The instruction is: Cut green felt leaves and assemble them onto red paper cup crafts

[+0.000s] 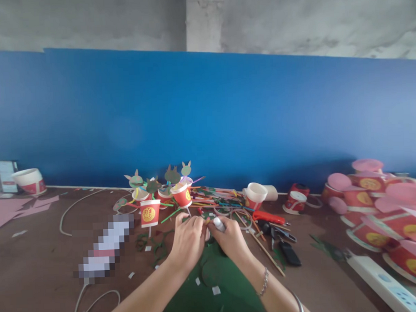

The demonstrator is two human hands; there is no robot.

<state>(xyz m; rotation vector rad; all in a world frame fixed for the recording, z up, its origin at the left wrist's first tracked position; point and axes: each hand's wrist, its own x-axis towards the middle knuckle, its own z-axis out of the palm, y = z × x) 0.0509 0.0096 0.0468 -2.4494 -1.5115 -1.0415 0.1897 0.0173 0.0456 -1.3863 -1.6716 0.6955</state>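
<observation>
My left hand (187, 241) and my right hand (231, 239) meet over the brown table (44, 271), both with fingers curled. The right hand grips a small white tube-like object (218, 224). The left hand pinches something small next to it that I cannot make out. Under my wrists lies a dark green sheet (212, 288) with small white scraps on it. Just beyond the hands stand red paper cups (150, 212) holding coloured straws and green paper animal shapes (172, 175).
A pile of coloured straws (212, 197), a red utility knife (268, 216), black scissors (282, 235) and wooden sticks lie right of centre. Stacked red cups with pink discs (383, 204) fill the far right, beside a white power strip (383, 282). A blue wall runs behind.
</observation>
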